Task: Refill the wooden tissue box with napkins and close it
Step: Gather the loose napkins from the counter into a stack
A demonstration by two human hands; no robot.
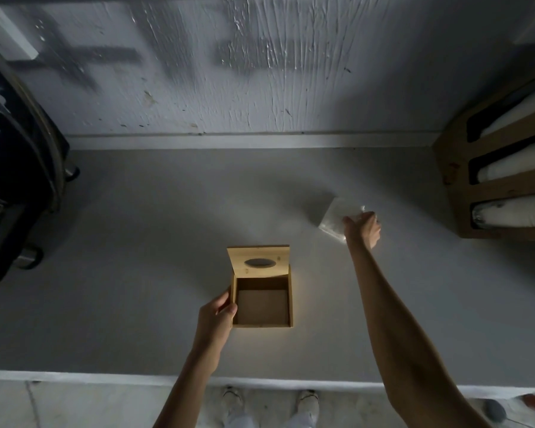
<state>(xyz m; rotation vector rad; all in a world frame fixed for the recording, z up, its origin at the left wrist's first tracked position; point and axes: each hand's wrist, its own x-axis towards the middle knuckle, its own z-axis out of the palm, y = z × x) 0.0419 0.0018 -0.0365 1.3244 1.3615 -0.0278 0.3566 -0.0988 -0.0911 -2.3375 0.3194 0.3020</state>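
Observation:
The wooden tissue box (262,325) stands on the grey counter (136,242) near the middle, its hinged lid (258,261) with an oval slot tipped up and back. Nothing lies inside the box; its brown bottom shows. My left hand (218,315) holds the box's left wall, thumb on the rim. To the right and farther back, my right hand (363,229) closes on a pack of napkins in clear plastic wrap (334,216). The pack looks blurred and tilted, and I cannot tell whether it touches the counter.
A wooden rack (454,168) with three slots of white rolls stands at the right edge. A black appliance (16,168) on small feet fills the left side. A rough white wall rises behind the counter. My shoes show below the front edge.

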